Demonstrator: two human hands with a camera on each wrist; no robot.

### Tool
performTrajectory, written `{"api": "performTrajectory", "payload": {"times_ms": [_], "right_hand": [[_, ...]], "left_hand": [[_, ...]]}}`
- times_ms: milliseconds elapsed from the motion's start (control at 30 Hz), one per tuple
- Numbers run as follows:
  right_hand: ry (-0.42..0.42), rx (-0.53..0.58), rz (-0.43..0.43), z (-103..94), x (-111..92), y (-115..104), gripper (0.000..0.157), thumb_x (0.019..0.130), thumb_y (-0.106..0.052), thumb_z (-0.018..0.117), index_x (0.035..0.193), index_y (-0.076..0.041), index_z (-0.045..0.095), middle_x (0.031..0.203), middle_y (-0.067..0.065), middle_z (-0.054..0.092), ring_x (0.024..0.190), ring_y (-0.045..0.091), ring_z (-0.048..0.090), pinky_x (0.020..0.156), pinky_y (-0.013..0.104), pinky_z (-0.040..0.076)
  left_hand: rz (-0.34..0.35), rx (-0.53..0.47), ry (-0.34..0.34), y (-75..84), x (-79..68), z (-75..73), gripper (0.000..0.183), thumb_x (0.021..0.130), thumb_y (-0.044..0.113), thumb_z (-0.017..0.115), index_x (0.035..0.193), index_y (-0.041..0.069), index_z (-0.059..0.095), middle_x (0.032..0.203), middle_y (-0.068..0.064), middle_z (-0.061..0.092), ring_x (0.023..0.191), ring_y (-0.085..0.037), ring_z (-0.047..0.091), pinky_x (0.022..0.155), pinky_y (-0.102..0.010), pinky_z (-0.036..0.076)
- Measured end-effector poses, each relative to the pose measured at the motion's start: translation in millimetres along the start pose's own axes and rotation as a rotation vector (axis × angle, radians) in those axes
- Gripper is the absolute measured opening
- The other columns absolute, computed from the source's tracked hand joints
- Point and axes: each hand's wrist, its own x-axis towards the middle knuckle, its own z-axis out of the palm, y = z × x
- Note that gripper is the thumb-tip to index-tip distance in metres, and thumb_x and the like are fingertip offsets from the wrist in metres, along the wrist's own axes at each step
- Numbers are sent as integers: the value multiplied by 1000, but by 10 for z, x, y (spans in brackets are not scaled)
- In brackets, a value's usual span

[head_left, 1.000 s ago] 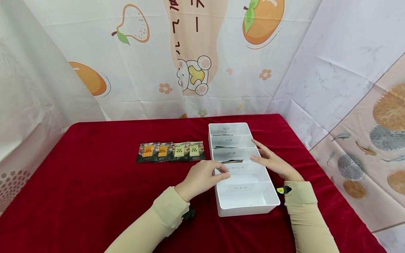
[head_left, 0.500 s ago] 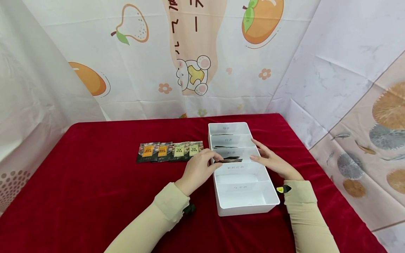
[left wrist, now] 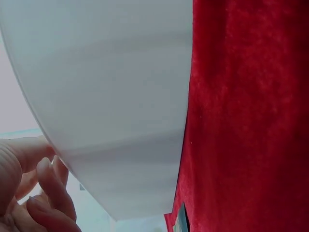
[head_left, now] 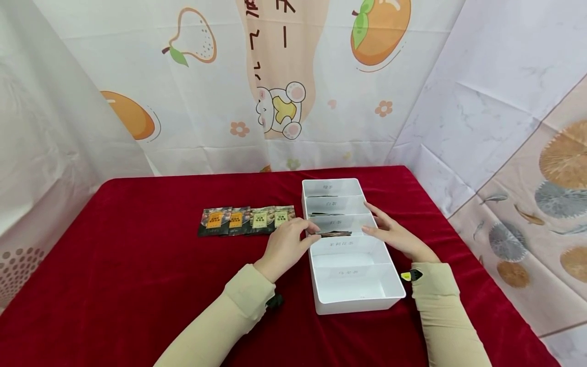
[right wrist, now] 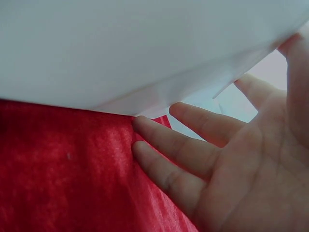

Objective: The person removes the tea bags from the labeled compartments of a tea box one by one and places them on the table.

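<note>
A long white divided box (head_left: 360,303) stands on the red cloth, with handwritten marks on its compartment walls. Dark sachets (head_left: 337,234) stand on edge in the third compartment from the back. My left hand (head_left: 289,246) reaches over the left rim, its thumb and curled fingers pinching the near end of these sachets. In the left wrist view the box wall (left wrist: 120,96) hides what the fingertips hold. My right hand (head_left: 398,235) lies along the right rim with fingers spread, thumb at the edge. In the right wrist view its extended fingers (right wrist: 193,150) touch or nearly touch the outer wall.
Left of the box lies an overlapping row of several dark sachets, two with orange labels (head_left: 214,219) and others with green labels (head_left: 259,219). Thin dark edges (head_left: 324,213) show in the second compartment. A printed curtain (head_left: 206,112) hangs behind the table.
My left hand has moved from above the fourth compartment back to the third and taken the sachets' end. They sit closer together than half a second ago. The right hand stays in place.
</note>
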Motion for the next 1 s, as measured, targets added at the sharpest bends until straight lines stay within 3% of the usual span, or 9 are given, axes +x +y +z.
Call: {"api": "performTrajectory", "payload": {"times_ms": [200,367,500,600,733,900,1000], "right_hand": [[4,7,-2,-11,-7,12,78,100,-29,58,161,-28,9,154,26,34,126,36,53,100,46,45],[1,-3,5,-18,-18,19,77,100,-31,58,160,-30,9,153,27,35,126,35,54,100,46,46],[0,0,7,-15,-22,17,77,100,-31,58,160,-31,10,153,26,35,125,34,54,99,45,46],[-4,2,0,-10,-24,12,77,101,-30,57,161,-30,9,153,26,34,128,37,52,101,47,45],[-10,-1,-20,-6,-28,6,78,101,-28,57,161,-27,8,155,28,31,136,44,44,105,52,42],[-9,-4,-23,1,-26,-5,78,101,-28,58,161,-24,8,154,28,32,137,42,43,104,49,42],[-3,-6,-16,4,-24,-7,78,100,-28,58,161,-24,9,153,27,35,135,39,46,103,45,43]], "left_hand": [[9,62,11,17,0,7,12,94,30,69,100,23,77,104,4,74,92,-17,67,65,-26,50],[35,70,40,23,-9,25,12,94,30,69,99,24,78,99,4,76,78,-12,65,58,-22,45],[59,63,68,19,-14,37,11,93,30,70,97,24,77,79,6,73,58,-6,50,51,-20,37],[83,55,92,12,-20,43,10,93,30,70,95,23,76,60,7,61,48,-3,35,47,-19,30],[137,58,132,6,-28,45,7,94,27,69,94,21,74,54,9,55,44,-1,26,46,-18,25],[177,132,149,22,-27,42,9,95,27,67,96,20,73,56,7,56,43,-1,31,44,-17,27],[186,190,162,30,-18,45,10,95,28,67,95,20,72,70,6,67,47,-3,43,46,-17,33]]}}
